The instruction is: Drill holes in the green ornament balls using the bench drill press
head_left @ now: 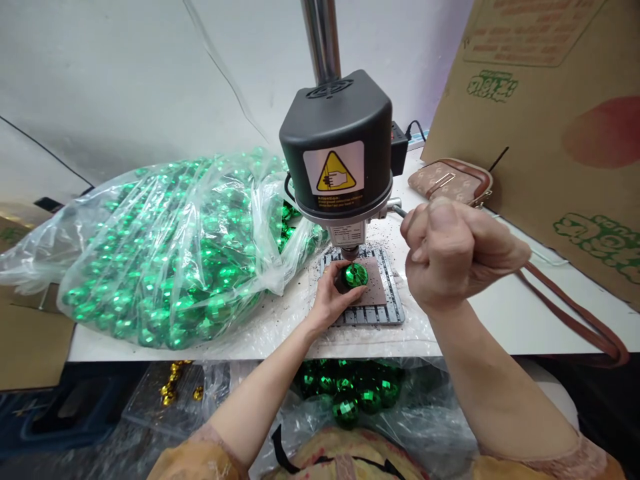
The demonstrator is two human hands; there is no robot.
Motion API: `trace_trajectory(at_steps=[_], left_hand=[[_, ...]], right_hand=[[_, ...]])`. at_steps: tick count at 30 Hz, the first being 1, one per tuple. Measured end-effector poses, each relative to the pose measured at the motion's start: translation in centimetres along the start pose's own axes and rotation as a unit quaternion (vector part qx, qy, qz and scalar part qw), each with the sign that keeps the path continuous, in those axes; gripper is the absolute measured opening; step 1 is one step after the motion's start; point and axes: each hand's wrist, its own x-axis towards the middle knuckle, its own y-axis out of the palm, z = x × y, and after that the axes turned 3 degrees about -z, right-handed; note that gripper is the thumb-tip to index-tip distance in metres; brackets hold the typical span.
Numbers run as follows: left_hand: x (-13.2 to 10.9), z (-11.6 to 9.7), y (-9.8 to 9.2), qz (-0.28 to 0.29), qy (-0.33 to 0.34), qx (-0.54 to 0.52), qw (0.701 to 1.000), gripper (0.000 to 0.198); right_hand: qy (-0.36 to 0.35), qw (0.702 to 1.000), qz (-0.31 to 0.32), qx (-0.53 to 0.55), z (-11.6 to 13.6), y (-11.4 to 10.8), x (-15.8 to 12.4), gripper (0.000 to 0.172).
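my left hand point(334, 297) pins a green ball point(355, 275) on the brown pad point(374, 287) of a small press point(340, 160), fingers curled narrow round the ball's near side, the ball sitting right under the press's tip point(349, 252). my right hand point(453, 257) is raised just right of the press head, fingers balled tight in a fist round a thin lever point(400, 212) that runs from the machine; only a short length of it shows. the pad lies on a ribbed grey plate point(387, 313), flecked with dark grit, on the white surface point(540, 313). left of the press a clear bag point(165, 253) bulges with more green balls, touching the plate's far left corner. below the surface's edge, near my lap, another bag point(350, 393) holds a smaller heap of the same balls, and a few gold ones point(173, 387) lie lower left. a brown purse point(450, 181) rests behind my right hand, its strap point(575, 313) trailing across the surface to the right edge. a printed cardboard box point(550, 113) leans at the far right. a yellow warning label point(334, 175) faces me on the black press head.
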Motion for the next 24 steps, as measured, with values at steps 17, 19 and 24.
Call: trace_trajectory(at_steps=[17, 19, 24], left_hand=[[0.0, 0.7, 0.1, -0.006, 0.002, 0.010, 1.000, 0.053], [0.0, 0.7, 0.1, -0.005, 0.004, 0.009, 1.000, 0.053], [-0.2, 0.5, 0.0, -0.006, 0.001, 0.014, 1.000, 0.052]], right_hand=[[-0.101, 0.993, 0.022, 0.051, -1.5, -0.9, -0.8, 0.052], [-0.109, 0.992, 0.027, 0.049, -1.7, -1.3, -1.0, 0.052], [-0.114, 0.991, 0.037, 0.054, -2.3, -2.0, -1.9, 0.050]])
